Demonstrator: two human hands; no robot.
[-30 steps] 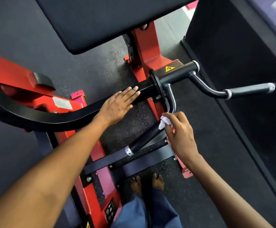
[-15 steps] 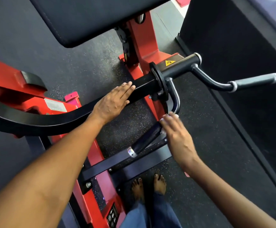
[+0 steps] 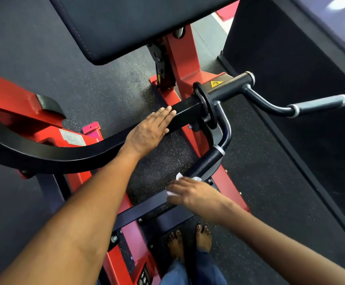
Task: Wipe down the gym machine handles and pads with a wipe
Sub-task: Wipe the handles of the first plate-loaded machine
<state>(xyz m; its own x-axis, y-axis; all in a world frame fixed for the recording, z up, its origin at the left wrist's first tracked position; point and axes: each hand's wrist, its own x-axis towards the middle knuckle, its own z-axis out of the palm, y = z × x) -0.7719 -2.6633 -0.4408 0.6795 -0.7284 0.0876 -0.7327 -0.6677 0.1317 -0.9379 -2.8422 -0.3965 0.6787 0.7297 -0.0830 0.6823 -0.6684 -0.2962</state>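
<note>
Landmark: the black lever arm (image 3: 81,153) of the red-framed gym machine (image 3: 179,58), which curves from the left edge of the view to a round hub.

Hidden or unclear items:
- The black pad (image 3: 126,25) above the lever arm is cut off by the top edge of the view; only its lower corner and stitched seam show.
- The lower end of the near handle (image 3: 206,161), which hangs below the hub of the lever arm, is covered by the right hand.
- The right hand is motion-blurred; its finger positions cannot be resolved.
- Most of the wipe (image 3: 172,192) is concealed; only white edges show at the fingers.

Hands:
- Left hand (image 3: 149,133): flat, fingers straight and together, palm resting on top of the lever arm just short of the hub.
- Right hand (image 3: 192,192): over the lower end of the near handle, below the lever arm, with the wipe between hand and grip. Whether the fingers are wrapped round the grip or only pressed against it cannot be told.
- The far handle (image 3: 319,104), on the other side of the hub, is untouched.

Labels:
- A yellow triangular warning sticker (image 3: 216,84) sits on the hub housing; its symbol is too small to read.
- A pale plate (image 3: 71,137) on the red frame beside the lever arm and a dark label (image 3: 144,274) on the frame near the bare feet (image 3: 190,241) carry unreadable print.
</note>
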